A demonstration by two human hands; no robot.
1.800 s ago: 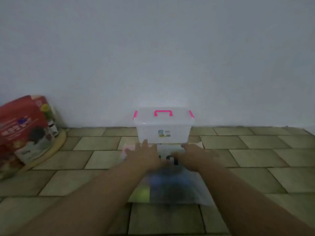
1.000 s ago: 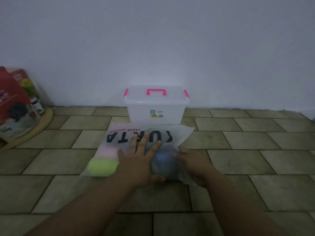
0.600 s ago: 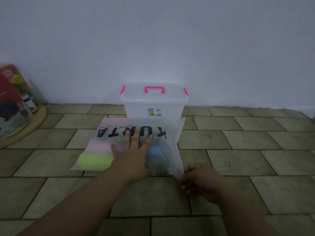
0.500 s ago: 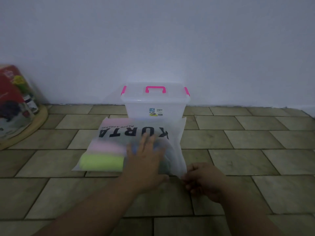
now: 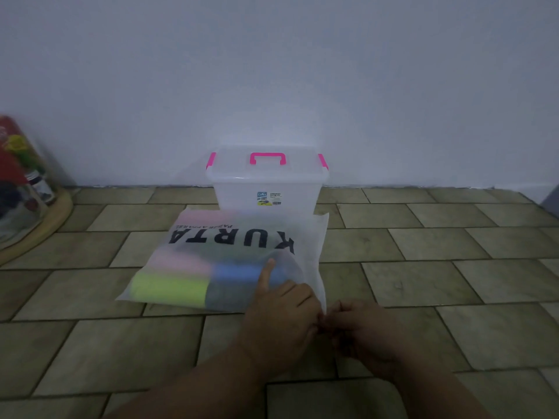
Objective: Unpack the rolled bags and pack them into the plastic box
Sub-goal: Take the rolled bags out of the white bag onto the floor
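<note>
A frosted plastic pouch (image 5: 242, 237) printed "KURTA" lies flat on the tiled floor. Through it show rolled bags: a yellow-green roll (image 5: 169, 290), a pink roll (image 5: 181, 263) and a blue roll (image 5: 239, 272). Behind it, against the wall, stands the clear plastic box (image 5: 266, 189), its lid shut with pink handle and clips. My left hand (image 5: 281, 309) grips the pouch's near right corner, with one finger laid out over the blue roll. My right hand (image 5: 357, 328) pinches the same corner edge from the right, fingers curled.
A round wooden board (image 5: 45, 228) with a red printed package (image 5: 15, 176) sits at the far left by the wall. The white wall (image 5: 272, 71) runs close behind the box. Bare floor tiles (image 5: 438, 267) spread to the right and in front.
My left hand has slid from lying flat on the rolls to the pouch's near right corner. My right hand has stayed at that corner. The pouch has barely shifted.
</note>
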